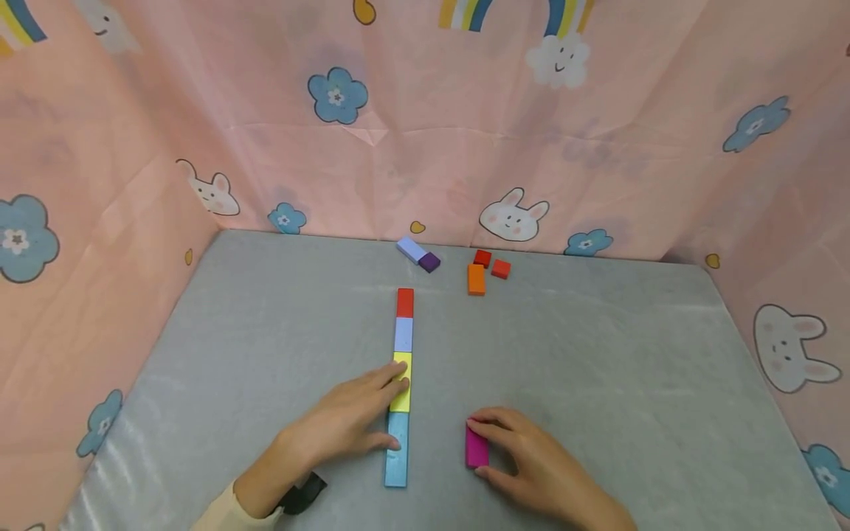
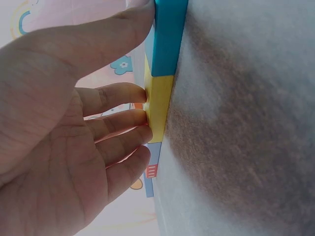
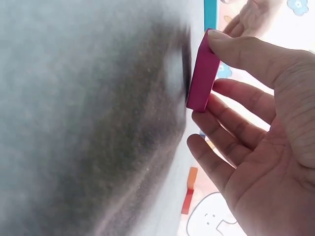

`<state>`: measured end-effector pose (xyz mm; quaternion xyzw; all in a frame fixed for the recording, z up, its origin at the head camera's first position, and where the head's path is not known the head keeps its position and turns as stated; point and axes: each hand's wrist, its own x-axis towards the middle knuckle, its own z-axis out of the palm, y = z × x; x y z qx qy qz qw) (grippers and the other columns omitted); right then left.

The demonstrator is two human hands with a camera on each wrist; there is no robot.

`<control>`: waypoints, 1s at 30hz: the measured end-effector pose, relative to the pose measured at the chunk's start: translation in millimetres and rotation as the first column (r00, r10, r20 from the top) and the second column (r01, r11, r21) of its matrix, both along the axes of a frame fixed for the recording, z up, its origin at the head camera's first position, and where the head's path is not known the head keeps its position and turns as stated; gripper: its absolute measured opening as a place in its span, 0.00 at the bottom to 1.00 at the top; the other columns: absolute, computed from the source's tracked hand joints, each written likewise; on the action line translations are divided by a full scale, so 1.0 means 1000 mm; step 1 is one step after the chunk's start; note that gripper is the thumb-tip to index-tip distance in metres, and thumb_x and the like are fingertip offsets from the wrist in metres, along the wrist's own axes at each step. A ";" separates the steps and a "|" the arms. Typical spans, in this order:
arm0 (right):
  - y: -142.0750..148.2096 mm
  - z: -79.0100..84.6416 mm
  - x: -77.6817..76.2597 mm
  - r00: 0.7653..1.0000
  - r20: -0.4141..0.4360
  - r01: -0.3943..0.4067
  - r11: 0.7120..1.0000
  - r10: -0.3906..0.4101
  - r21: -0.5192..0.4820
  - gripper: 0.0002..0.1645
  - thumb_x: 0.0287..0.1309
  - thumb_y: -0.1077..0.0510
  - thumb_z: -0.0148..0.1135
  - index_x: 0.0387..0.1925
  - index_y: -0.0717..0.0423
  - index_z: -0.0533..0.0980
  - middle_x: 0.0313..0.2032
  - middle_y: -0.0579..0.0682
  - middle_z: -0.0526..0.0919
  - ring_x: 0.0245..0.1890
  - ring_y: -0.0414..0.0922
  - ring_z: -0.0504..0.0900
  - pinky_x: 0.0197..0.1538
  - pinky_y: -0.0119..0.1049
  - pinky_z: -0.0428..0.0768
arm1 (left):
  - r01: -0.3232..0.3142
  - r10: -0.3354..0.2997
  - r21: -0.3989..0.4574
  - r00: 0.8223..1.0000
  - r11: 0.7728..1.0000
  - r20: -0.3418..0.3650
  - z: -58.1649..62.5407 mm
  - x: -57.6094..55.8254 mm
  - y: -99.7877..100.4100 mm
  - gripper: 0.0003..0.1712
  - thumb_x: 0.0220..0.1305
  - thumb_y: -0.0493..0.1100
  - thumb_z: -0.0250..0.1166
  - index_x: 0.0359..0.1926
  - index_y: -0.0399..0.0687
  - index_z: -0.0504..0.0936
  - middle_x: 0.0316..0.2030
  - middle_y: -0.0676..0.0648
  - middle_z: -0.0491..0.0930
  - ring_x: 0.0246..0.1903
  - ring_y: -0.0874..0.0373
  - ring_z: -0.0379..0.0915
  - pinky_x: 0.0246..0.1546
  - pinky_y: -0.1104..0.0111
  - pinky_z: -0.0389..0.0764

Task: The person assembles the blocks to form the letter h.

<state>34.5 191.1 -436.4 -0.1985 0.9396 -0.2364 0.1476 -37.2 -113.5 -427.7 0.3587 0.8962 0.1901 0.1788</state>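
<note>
A straight row of blocks runs away from me: a light blue block (image 1: 396, 470) nearest, then a yellow block (image 1: 401, 403), a lavender block (image 1: 403, 334) and a red block (image 1: 406, 302) at the far end. My left hand (image 1: 345, 420) rests along the row's left side, fingertips on the yellow block and thumb on the light blue one, its fingers loosely extended. To the right of the row, my right hand (image 1: 531, 464) pinches a magenta block (image 3: 204, 78) by its two ends, between thumb and fingers. This block is at the grey tabletop, apart from the row.
Toward the back edge lie a lavender block (image 1: 411, 250) and a dark purple block (image 1: 429, 262). Right of them are an orange block (image 1: 476, 280) and two small red blocks, one (image 1: 482, 258) behind it and one (image 1: 501, 269) beside it. Pink patterned cloth (image 1: 425, 147) surrounds the grey table (image 1: 598, 354).
</note>
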 end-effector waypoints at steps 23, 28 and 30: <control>0.001 0.000 0.014 1.000 0.002 -0.014 0.995 0.014 0.101 0.37 0.60 0.44 0.78 0.69 0.44 0.79 0.65 0.39 0.79 0.62 0.40 0.80 0.63 0.45 0.86 | 0.001 -0.001 0.003 1.000 1.000 0.003 0.001 0.000 -0.002 0.48 0.61 0.55 0.79 0.75 0.39 0.71 0.80 0.39 0.63 0.78 0.41 0.65 0.72 0.48 0.77; 0.000 0.002 0.014 0.999 0.051 -0.010 0.995 0.005 0.101 0.36 0.60 0.44 0.77 0.68 0.43 0.79 0.64 0.39 0.79 0.62 0.40 0.80 0.64 0.46 0.85 | 0.003 -0.003 0.006 1.000 1.000 -0.008 0.001 0.000 -0.002 0.48 0.60 0.55 0.79 0.75 0.38 0.71 0.80 0.40 0.63 0.78 0.42 0.65 0.72 0.49 0.77; 0.000 0.002 0.014 0.997 0.071 -0.006 0.995 -0.002 0.100 0.36 0.60 0.44 0.77 0.69 0.43 0.79 0.64 0.38 0.79 0.61 0.40 0.79 0.64 0.47 0.85 | 0.004 -0.004 0.007 1.000 1.000 -0.008 0.001 0.000 -0.002 0.48 0.60 0.55 0.79 0.75 0.38 0.71 0.80 0.40 0.63 0.78 0.42 0.65 0.72 0.49 0.77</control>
